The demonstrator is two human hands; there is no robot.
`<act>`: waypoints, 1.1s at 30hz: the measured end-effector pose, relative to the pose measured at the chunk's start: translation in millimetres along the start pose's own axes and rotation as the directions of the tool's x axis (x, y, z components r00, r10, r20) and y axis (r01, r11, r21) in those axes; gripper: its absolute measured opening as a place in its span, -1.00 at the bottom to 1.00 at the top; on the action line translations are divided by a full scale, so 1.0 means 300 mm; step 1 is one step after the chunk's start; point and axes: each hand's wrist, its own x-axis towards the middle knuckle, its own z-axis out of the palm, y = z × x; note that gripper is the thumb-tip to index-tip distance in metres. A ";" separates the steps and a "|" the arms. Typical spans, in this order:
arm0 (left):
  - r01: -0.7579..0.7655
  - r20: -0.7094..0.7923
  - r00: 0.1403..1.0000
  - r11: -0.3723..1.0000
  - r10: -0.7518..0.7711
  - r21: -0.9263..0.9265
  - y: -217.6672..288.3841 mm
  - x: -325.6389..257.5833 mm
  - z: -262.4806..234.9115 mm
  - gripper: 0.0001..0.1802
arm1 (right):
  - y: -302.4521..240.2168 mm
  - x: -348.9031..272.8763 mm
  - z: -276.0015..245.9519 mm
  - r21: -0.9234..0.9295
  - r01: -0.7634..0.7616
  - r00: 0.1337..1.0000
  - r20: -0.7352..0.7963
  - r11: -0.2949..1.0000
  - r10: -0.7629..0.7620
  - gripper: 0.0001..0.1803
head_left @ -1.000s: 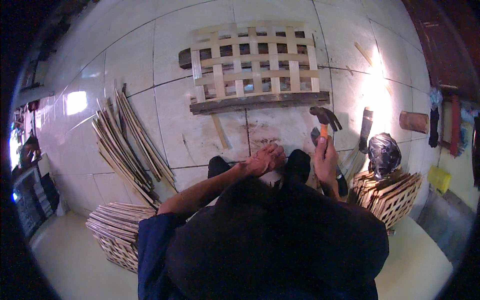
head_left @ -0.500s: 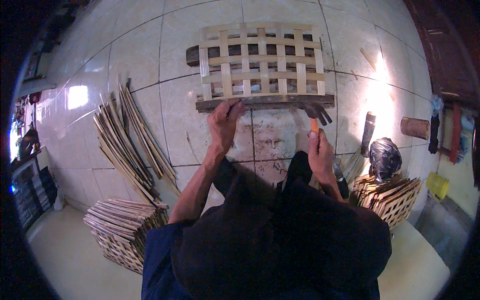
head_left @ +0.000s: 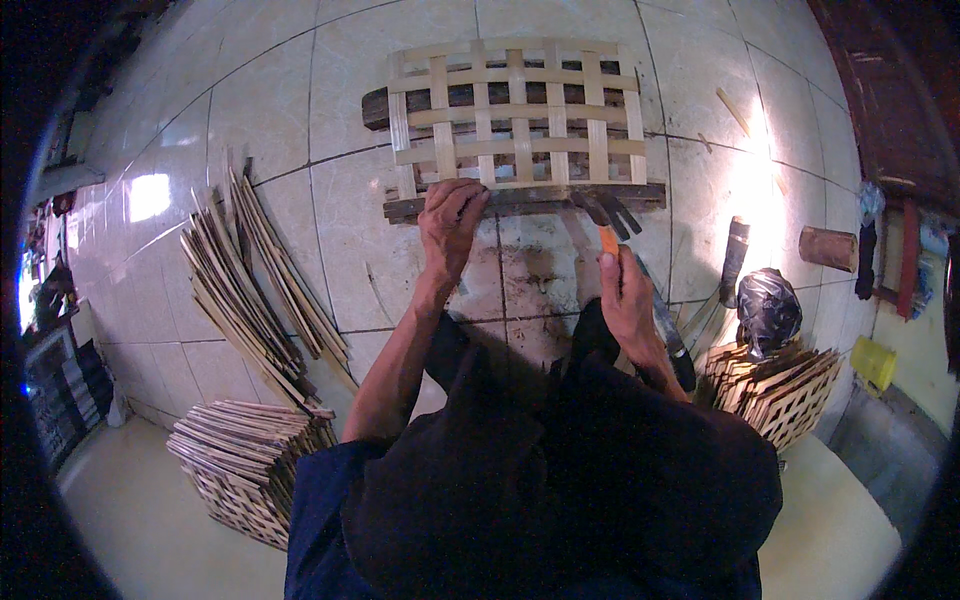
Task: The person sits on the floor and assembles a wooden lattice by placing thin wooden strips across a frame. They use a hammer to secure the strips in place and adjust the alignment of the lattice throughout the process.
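In front of me a lattice panel of woven pale bamboo strips [head_left: 521, 150] lies on a dark wooden frame [head_left: 400, 208]. My left hand [head_left: 453, 222] is at the panel's near edge, above the frame's near bar, its fingers pinched together. Whatever they hold is too small to make out. My right hand [head_left: 627, 300] is wrapped round the orange handle of a claw hammer [head_left: 612, 218]. The dark hammer head is over the right part of the same bar, its claw pointing to the right.
Loose bamboo strips [head_left: 250, 290] lie on the tiles at left, beyond a stack of woven panels [head_left: 235, 460]. At right are another panel stack [head_left: 785, 395], a black plastic bag [head_left: 768, 312], a brown cylinder [head_left: 828, 249] and a yellow container [head_left: 873, 365]. A long blade [head_left: 668, 325] lies beside my right forearm.
My left hand has moved slightly farther along to the bar, fingers pinched. The hammer in my right hand has shifted left, its head now nearer the middle of the bar.
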 end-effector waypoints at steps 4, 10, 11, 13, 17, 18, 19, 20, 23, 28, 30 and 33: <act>-0.027 -0.027 0.999 0.999 0.028 0.036 0.015 0.002 0.004 -0.90 | 0.000 0.004 0.012 -0.014 0.045 0.998 -0.033 0.999 -0.046 -0.69; -0.023 -0.026 0.999 0.998 0.025 0.054 -0.001 -0.001 0.025 -0.89 | -0.037 0.013 0.018 0.000 0.037 0.999 0.010 0.999 -0.037 -0.71; -0.017 -0.016 1.000 0.999 0.017 0.048 -0.008 0.000 0.025 -0.89 | -0.043 0.013 0.016 0.003 0.030 0.999 0.019 1.000 -0.030 -0.72; -0.002 0.007 1.000 0.999 0.002 0.035 -0.019 0.002 0.020 -0.88 | -0.054 0.017 0.017 0.004 0.029 0.999 0.021 1.000 -0.029 -0.73; -0.045 0.013 0.999 0.996 0.044 0.082 -0.020 0.003 0.020 -0.87 | -0.065 0.014 0.012 0.000 -0.004 0.999 0.048 1.000 0.004 -0.74; -0.045 0.004 0.999 0.994 0.045 0.104 -0.019 0.000 0.024 -0.87 | -0.061 0.015 0.018 0.006 0.019 0.999 0.041 1.000 -0.019 -0.74; -0.045 -0.003 0.999 0.991 0.045 0.129 -0.020 -0.001 0.024 -0.87 | -0.058 0.017 0.026 0.015 0.043 0.998 0.035 0.999 -0.043 -0.74; -0.060 0.001 0.998 0.989 0.060 0.135 -0.029 -0.006 0.029 -0.86 | -0.060 0.019 0.032 0.023 0.068 0.997 0.029 0.997 -0.069 -0.75; -0.110 -0.006 0.994 0.981 0.112 0.157 -0.053 -0.015 0.038 -0.85 | -0.089 0.024 0.037 0.014 0.105 0.991 0.080 0.994 -0.106 -0.75; -0.269 0.026 0.963 0.942 0.270 0.198 -0.076 -0.019 0.038 -0.84 | -0.120 0.062 0.091 -0.037 0.110 0.974 0.204 0.993 -0.100 -0.74; -0.304 0.039 0.952 0.926 0.303 0.226 -0.104 -0.032 0.039 -0.83 | -0.145 0.082 0.115 -0.056 0.143 0.962 0.242 0.988 -0.126 -0.73; -0.258 0.015 0.965 0.945 0.260 0.202 -0.087 -0.034 0.033 -0.82 | -0.186 0.102 0.140 -0.028 0.226 0.947 0.240 0.974 -0.213 -0.73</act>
